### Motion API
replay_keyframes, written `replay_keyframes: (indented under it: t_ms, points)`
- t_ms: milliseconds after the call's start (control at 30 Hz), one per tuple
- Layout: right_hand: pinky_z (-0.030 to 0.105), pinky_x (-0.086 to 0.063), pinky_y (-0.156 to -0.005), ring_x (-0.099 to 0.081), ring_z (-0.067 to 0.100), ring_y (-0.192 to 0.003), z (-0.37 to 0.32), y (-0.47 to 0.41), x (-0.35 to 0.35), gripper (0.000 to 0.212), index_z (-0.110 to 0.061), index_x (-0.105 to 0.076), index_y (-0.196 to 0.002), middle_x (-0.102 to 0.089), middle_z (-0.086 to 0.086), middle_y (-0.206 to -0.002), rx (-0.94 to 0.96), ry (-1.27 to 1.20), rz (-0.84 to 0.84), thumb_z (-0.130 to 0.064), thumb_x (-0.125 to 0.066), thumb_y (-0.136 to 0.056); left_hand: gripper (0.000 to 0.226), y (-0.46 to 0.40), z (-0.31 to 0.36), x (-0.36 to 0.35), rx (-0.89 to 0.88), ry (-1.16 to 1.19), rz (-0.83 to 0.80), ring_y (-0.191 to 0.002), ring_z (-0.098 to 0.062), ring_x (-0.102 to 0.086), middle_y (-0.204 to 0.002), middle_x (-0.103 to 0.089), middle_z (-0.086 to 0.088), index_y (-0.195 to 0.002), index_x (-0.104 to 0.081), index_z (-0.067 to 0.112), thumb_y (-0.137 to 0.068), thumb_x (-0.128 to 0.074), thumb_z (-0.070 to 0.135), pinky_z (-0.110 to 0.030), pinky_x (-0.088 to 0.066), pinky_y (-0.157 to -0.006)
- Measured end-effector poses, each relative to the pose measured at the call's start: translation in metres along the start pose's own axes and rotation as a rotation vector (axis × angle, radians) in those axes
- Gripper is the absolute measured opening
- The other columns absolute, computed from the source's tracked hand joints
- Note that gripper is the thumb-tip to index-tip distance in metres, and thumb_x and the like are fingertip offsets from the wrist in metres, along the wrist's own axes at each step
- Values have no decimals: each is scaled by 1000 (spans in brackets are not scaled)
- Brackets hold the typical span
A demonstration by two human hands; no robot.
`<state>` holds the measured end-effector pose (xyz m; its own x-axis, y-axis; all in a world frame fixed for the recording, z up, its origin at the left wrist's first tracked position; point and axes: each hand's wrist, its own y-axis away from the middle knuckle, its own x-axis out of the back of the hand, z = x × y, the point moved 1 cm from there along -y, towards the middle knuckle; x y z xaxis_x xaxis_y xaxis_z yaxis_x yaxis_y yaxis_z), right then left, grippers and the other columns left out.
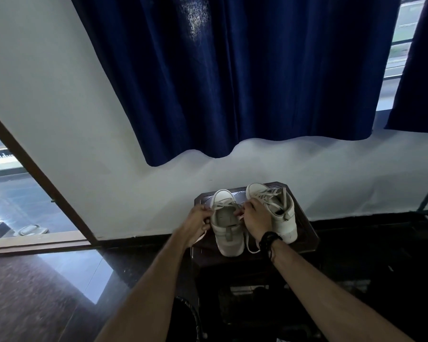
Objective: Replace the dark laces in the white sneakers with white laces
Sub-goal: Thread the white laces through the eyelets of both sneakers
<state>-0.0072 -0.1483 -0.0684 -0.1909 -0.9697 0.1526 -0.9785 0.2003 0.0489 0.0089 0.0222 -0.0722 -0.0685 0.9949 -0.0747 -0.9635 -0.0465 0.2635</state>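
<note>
Dark bench (304, 233) against a pale wall, blue curtain (232, 82) above, open doorway at left.

Grip, left hand (199, 222): fingers curled, pinching a white lace end at the left side of the near sneaker's collar.

Grip, right hand (256, 215): fingers curled, pinching lace at that collar's right side; black wristband (269, 239) behind it.

Near sneaker (226, 223): sits between the two hands, sole down, long axis running away from the person, toe to the wall, heel nearest. White lace (224, 204) crosses the upper eyelets; one tail (248, 243) hangs off the right flank.

Far sneaker (273, 208): just right of the first, tilted, toe likewise away, already laced pale.

Judgement: both hands equally near; the next pull likely runs outward, across the shoe's axis. No dark lace is discernible.
</note>
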Motion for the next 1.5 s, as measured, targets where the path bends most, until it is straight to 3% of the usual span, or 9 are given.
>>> replay_keyframes:
  t_ms: [167,433,667,767,867,1033,1133,1200,1500]
  points:
    - [45,-54,-80,-67,21,-75,2,4,5,24,-11,-60,-82,-74,-2,-78,29,-3,30,-17,-42,-95,20,8,-7,14,87,-50,-115,-46,-2,-35,-67,-43,0,-80,-52,10,-99,-53,4,-14,-19,-39]
    - [44,-53,-82,-66,17,-83,1,5,7,24,-7,-61,-86,-73,-5,-84,80,32,17,-16,-41,-97,47,7,10,-2,-127,-372,227,-44,-7,-35,-57,-45,1,-66,-40,15,-70,-83,-5,-15,-28,-34]
    - [35,-55,-78,-67,14,-77,-4,-2,15,27,-11,-63,-76,-73,0,-77,46,65,-25,-15,-43,-94,41,13,15,-5,-206,-692,275,-54,-10,-39,-60,-47,5,-67,-49,15,-61,-90,14,-25,-30,-47]
    - [40,-57,-75,-70,29,-80,-9,-4,25,28,-3,-65,-83,-73,10,-77,25,-7,58,-14,-42,-93,44,21,18,-4,-201,-693,309,-54,-9,-43,-59,-48,7,-64,-47,19,-59,-90,12,-24,-32,-47]
    - [38,-50,-79,-64,34,-92,-11,-5,31,26,-1,-62,-91,-70,18,-93,146,261,106,-20,-45,-96,36,23,17,-6,-153,-786,338,-79,-20,-63,-75,-61,3,-83,-59,16,-61,-86,27,-27,-48,-62]
    - [33,-49,-81,-61,28,-105,-2,-1,17,41,-13,-59,-104,-67,7,-106,126,747,-129,-50,-55,-85,56,26,10,-22,-39,-1029,270,-105,-30,-64,-107,-69,-8,-113,-60,17,-70,-73,51,-33,-51,-80]
    - [36,-49,-86,-61,33,-110,7,0,7,43,-8,-56,-113,-65,14,-115,67,743,-155,-46,-45,-93,25,26,4,-23,-30,-887,360,-88,-32,-69,-82,-70,-11,-79,-64,11,-73,-71,34,-31,-50,-65]
    - [39,-48,-88,-59,37,-112,15,0,1,42,-3,-52,-116,-62,21,-120,10,610,-125,-40,-43,-97,24,24,-7,-23,-11,-700,402,-79,-33,-70,-66,-64,-10,-67,-61,9,-74,-68,31,-31,-51,-60]
    - [43,-50,-91,-63,39,-108,34,-4,-4,51,2,-44,-124,-61,26,-123,-180,269,-58,-43,-43,-99,34,20,-33,-33,-5,-354,571,-86,-38,-64,-87,-69,-21,-89,-69,-5,-88,-59,27,-39,-52,-75]
